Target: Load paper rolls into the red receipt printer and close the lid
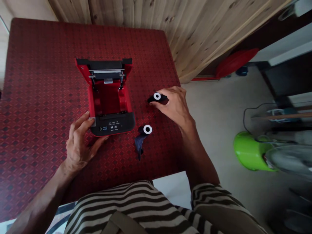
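Note:
A red and black label printer [112, 122] stands on the table with its lid [104, 75] raised, and its red inner bay shows no roll. My left hand [79, 139] grips the printer's front left corner, fingers on the side and thumb along the front edge. To the right of the printer, my right hand [174, 104] pinches a small roll of black ribbon [151, 98] with a white core, held between thumb and fingers. A second ribbon roll [147, 129], also white-cored, lies nearer to me with a loose dark tail [138, 144] hanging off it.
The table [44, 65] has a red patterned cover and backs onto a wooden plank wall [195, 29]. On the floor at the right are a bright green bucket [248, 152], a thin cable [245, 113] and a red round object [236, 61].

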A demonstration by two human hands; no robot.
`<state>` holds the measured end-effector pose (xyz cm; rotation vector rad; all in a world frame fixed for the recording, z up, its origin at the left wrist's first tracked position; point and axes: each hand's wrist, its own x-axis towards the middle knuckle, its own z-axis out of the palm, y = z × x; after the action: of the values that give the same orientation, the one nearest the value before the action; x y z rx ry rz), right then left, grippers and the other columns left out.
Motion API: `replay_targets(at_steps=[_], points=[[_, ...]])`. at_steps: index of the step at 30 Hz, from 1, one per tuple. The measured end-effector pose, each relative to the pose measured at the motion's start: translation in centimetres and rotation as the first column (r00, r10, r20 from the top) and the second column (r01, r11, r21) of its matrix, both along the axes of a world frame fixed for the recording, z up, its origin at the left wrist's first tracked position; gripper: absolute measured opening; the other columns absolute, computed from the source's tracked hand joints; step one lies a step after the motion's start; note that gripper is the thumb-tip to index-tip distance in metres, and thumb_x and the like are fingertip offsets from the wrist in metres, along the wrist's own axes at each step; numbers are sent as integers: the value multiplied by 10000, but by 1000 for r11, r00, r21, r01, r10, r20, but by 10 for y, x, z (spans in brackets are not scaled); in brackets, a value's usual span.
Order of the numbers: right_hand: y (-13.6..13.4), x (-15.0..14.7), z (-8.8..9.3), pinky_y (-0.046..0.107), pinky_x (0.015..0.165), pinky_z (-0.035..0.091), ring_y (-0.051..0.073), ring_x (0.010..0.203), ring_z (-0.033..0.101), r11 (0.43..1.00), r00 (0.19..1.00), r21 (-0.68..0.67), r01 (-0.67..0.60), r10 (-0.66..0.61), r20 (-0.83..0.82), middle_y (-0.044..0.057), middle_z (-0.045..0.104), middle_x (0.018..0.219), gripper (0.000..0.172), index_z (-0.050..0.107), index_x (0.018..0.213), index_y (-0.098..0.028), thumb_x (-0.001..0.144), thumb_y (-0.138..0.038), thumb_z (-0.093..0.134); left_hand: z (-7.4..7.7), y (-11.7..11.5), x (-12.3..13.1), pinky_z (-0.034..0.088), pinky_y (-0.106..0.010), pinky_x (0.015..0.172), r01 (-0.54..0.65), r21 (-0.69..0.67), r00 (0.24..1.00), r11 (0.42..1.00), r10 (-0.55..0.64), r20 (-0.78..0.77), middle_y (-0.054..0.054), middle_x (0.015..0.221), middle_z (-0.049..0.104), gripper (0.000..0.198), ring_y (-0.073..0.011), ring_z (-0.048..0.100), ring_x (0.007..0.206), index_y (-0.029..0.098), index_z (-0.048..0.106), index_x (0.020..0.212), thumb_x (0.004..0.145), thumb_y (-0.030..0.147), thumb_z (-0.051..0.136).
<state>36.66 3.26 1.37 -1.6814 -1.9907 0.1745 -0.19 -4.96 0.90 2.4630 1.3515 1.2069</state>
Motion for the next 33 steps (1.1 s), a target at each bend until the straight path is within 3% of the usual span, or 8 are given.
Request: replay_targets(at_steps=[4, 9, 12, 17, 21, 27, 30, 33], points=[[-7, -11, 14, 506, 943, 543, 277, 912, 711, 997, 999, -61, -38, 36, -37, 36, 770, 921, 135, 744, 924, -257, 872, -356, 819, 2, -3, -2, 645, -513, 1086, 9, -62, 1000, 998, -8, 23, -115, 1456, 623, 887, -326, 644, 1365, 327, 384, 1595, 862, 402, 877], [-35, -37, 70, 423, 889, 586, 258, 945, 735, 990, 987, -29, -137, 134, -83, 38, 780, 1059, 221, 713, 1131, -282, 931, -344, 785, 26, -7, -1, 597, -625, 1124, -57, -65, 995, 996, 62, 73, -112, 1553, 556, 974, -398, 602, 1397, 288, 356, 1616, 840, 674, 802], [-52, -64, 99, 380, 853, 603, 243, 937, 743, 963, 963, 26, -269, 269, -17, 30, 774, 1048, 187, 708, 1134, -305, 961, -348, 764, 56, -5, 15, 647, -543, 1024, -139, 116, 989, 983, 145, -41, -62, 1304, 719, 707, -317, 712, 1203, 293, 559, 1455, 896, 687, 737], [-70, -106, 116, 333, 737, 604, 209, 818, 725, 895, 891, 64, -441, 427, 157, 48, 754, 946, 148, 715, 1119, -255, 1046, -212, 594, 89, 6, 51, 652, -329, 869, 93, -2, 994, 996, -93, -49, -48, 1101, 785, 511, -190, 766, 948, 216, 612, 1351, 981, 559, 699], [-77, -112, 127, 331, 775, 632, 214, 849, 753, 877, 880, 105, -468, 451, 150, 60, 779, 975, 196, 709, 1213, -229, 1035, -207, 629, 91, 9, 54, 635, -257, 886, 70, -79, 997, 994, -67, 39, -26, 1089, 788, 270, -145, 762, 944, 209, 657, 1272, 1026, 317, 681], [-78, -79, 160, 315, 631, 642, 181, 689, 749, 868, 839, -37, -495, 466, -281, 12, 815, 938, 255, 751, 1217, -306, 995, -428, 720, 85, 8, 33, 623, -256, 811, 109, -204, 977, 973, -67, 203, -32, 1112, 768, 307, -133, 733, 883, 225, 662, 1272, 969, 236, 711], [-61, -81, 151, 354, 759, 662, 204, 850, 779, 897, 864, 58, -439, 439, -245, 30, 811, 1034, 192, 770, 1173, -319, 1035, -254, 654, 82, 7, 26, 625, -311, 822, 255, -271, 928, 928, -156, 339, -60, 1159, 755, 322, -174, 731, 968, 249, 653, 1280, 963, 233, 706], [-48, -98, 130, 413, 938, 653, 231, 1069, 760, 817, 806, 111, -566, 576, -135, 60, 785, 1194, 236, 750, 1220, -274, 995, -211, 715, 78, 7, 22, 626, -328, 833, 350, -285, 881, 892, -211, 423, -67, 1161, 749, 332, -190, 723, 1022, 263, 653, 1283, 958, 217, 701]])
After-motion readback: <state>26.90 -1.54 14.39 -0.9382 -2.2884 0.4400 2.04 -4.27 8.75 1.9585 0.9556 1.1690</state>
